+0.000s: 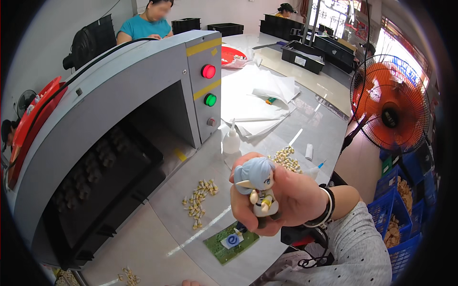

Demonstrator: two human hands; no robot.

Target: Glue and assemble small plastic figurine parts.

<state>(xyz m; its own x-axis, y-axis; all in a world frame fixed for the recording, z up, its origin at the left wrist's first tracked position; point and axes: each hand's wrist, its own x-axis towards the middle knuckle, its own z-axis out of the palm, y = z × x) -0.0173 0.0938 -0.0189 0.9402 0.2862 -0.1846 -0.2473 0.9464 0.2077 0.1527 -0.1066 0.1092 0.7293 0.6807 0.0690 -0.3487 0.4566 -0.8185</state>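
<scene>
— Clenched around what, that right hand (286,198)?

— Around a small toy figurine (259,186): pale blue hair, pointed ears, a cream body with a touch of yellow. The fingers wrap its lower half from behind, and the head stands clear above the thumb. It is held up over the near edge of the table (305,128), just above a green mat (229,243) with a blue-and-white disc on it.

— And the left hand?

— Only fingertips (191,283) peek in at the bottom edge (too little to tell whether they grasp anything or hang loose).

— What lies around?

— Two scatters of small cream parts on the table: one (199,196) left of the figurine, another (287,158) just behind the hand. A small squeeze bottle (231,140) stands beyond it, near white sheets (260,95). On the left sits a grey machine (109,119) with a dark tunnel opening and a red button (208,71) above a green button (210,100). An orange fan (389,109) stands to the right, with blue crates (398,209) below it. A person in a teal top (143,26) works at the far end.
</scene>
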